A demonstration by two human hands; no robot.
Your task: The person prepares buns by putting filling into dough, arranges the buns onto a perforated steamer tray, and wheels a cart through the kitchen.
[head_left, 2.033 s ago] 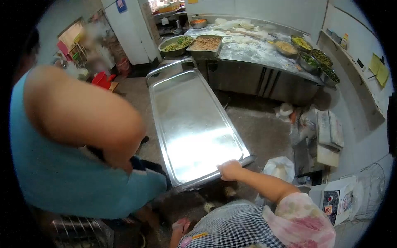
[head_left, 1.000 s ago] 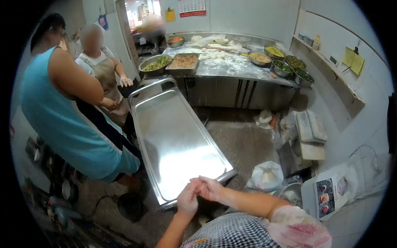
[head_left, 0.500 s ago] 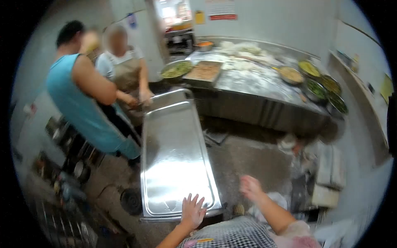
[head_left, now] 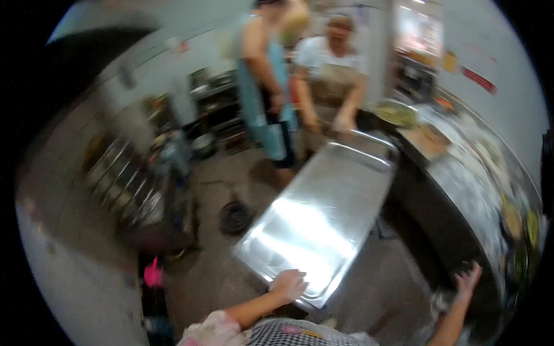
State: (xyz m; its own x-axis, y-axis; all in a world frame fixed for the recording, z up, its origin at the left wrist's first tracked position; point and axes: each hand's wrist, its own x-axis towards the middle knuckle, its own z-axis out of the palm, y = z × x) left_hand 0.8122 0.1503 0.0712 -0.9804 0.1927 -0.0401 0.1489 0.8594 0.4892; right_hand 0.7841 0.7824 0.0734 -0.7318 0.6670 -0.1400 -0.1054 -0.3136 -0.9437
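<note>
A long, shiny steel tabletop with a raised rim (head_left: 340,202) stretches away from me. My left hand (head_left: 288,285) is at its near end, over the rim, with fingers spread; whether it presses on the metal is unclear. Out to the right, my right hand (head_left: 466,282) is lifted with its fingers apart and nothing in it, near the dark side of the floury worktable (head_left: 461,179). At the far end, a person in a brown apron (head_left: 332,86) has both hands by the rim.
A person in a blue sleeveless top (head_left: 254,86) stands at the back. A round black object (head_left: 235,217) lies on the floor left of the steel tabletop. Farther left is a metal rack (head_left: 127,179). The worktable holds a bowl of green food (head_left: 396,113) and a tray of brownish filling (head_left: 426,141).
My view has swung left, so the steel tabletop now slants across it. My right hand has moved outward and its curled fingers have opened. My left hand stays at the near rim.
</note>
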